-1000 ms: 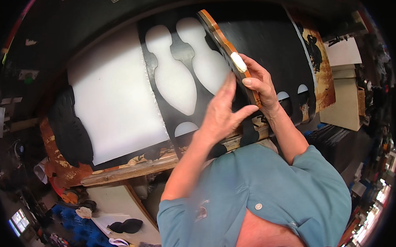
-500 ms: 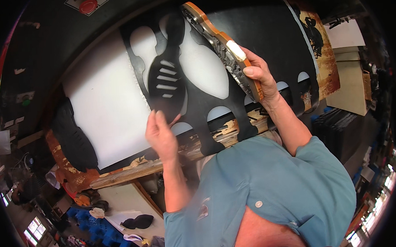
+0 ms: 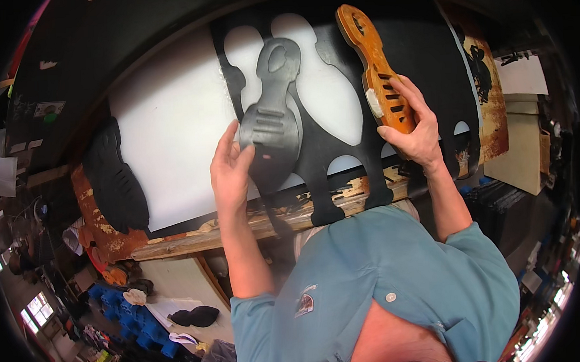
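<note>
My right hand [image 3: 417,127] grips a sole-shaped cutting die [image 3: 370,58] of orange-brown wood, with slots and a white patch on its side. It is held over the black sheet [image 3: 420,52], its slotted wooden face turned up. My left hand [image 3: 230,174] holds the edge of a black cut-out sole [image 3: 272,133], with the thumb on top. Several slots and an oval opening show in this sole, which is tilted above the sheet. Beneath it, sole-shaped holes in the sheet let the white board [image 3: 171,121] show through.
A stack of black cut soles [image 3: 114,179] lies at the board's left end. The wooden table edge [image 3: 195,240] runs in front of my body. Dark machinery [image 3: 134,32] spans the far side. Below left are a blue pallet [image 3: 131,317] and another black piece [image 3: 193,316].
My right hand has turned the die from its bladed side to its wooden face. My left hand has lifted the black sole and tilted it. The view has shifted slightly.
</note>
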Motion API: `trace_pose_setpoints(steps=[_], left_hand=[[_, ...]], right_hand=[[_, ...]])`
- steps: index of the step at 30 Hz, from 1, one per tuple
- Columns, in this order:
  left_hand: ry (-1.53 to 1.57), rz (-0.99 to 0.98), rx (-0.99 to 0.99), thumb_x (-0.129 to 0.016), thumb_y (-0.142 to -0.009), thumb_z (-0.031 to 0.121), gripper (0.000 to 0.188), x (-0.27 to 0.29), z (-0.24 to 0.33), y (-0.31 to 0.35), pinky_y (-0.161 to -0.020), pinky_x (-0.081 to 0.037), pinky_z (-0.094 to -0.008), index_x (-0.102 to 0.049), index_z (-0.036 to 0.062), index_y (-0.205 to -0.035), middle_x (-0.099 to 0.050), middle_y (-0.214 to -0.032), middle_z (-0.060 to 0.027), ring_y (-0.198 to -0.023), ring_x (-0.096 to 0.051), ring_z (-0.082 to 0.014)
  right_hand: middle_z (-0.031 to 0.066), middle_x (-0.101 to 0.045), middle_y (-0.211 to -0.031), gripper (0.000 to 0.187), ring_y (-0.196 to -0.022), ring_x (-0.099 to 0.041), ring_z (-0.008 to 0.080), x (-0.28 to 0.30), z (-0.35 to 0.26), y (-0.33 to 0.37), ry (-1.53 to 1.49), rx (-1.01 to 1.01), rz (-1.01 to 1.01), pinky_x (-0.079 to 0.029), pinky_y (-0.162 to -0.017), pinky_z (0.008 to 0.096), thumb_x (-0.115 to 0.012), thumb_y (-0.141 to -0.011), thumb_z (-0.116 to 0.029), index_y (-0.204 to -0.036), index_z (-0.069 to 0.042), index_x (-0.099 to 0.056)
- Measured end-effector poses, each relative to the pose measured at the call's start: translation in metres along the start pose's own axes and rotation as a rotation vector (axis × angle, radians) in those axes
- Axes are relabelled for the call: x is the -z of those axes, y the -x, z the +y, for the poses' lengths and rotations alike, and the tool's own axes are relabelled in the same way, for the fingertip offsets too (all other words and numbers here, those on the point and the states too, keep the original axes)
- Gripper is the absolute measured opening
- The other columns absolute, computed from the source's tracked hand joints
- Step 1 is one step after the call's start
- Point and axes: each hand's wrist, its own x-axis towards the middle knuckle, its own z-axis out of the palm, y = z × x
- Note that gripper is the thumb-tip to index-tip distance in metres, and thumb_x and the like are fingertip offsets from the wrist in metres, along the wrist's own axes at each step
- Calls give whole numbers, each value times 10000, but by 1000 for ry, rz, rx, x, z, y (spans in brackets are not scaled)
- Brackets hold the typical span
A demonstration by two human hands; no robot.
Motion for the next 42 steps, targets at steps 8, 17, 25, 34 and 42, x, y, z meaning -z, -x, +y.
trace_pose_setpoints(steps=[8, 17, 25, 34, 42], left_hand=[[-110, -228, -32, -667, -999, 93, 560, 11, 8, 2, -1054, -523, -355, -522, -91, -1508, -721, -1283, -151, -1162, -682, -204], [-282, -416, 133, -720, -1008, 215, 649, -42, 35, -86, -871, -573, -284, -503, -83, -1542, -740, -1206, -122, -1049, -696, -148], [-151, -453, 169, -690, -993, 147, 714, -61, 29, -79, -725, -569, -216, -409, -16, -1629, -723, -1173, -46, -911, -680, -53], [-306, -616, 98, -746, -1023, 257, 628, -52, 39, -58, -789, -571, -245, -535, -48, -1530, -725, -1156, -74, -910, -680, -107], [-670, -20, -79, -766, -969, 224, 395, 89, 70, -37, -875, -585, -337, -736, -38, -1262, -781, -1063, -97, -925, -709, -164]], right_hand=[[275, -610, -1416, 580, -1288, -582, 419, -22, -12, -36, 393, 292, 37, -511, -1065, 484, -847, -820, -242, -1310, 28, -694], [203, -666, -1394, 634, -1331, -567, 377, -112, -10, -100, 416, 329, -113, -451, -1138, 470, -781, -936, -386, -1382, 42, -643], [179, -706, -1347, 542, -1264, -605, 367, -104, -16, -105, 144, 92, -158, -486, -1092, 453, -711, -965, -398, -1361, -29, -707], [-28, -716, -1034, 235, -964, -626, 69, -73, -3, -98, -516, -254, -373, -476, -901, 246, -760, -992, -253, -1125, -60, -779], [-5, -735, -963, 167, -879, -665, 103, -27, 27, -101, -1015, -266, 5, -509, -838, 293, -678, -1088, -261, -1081, -114, -756]])
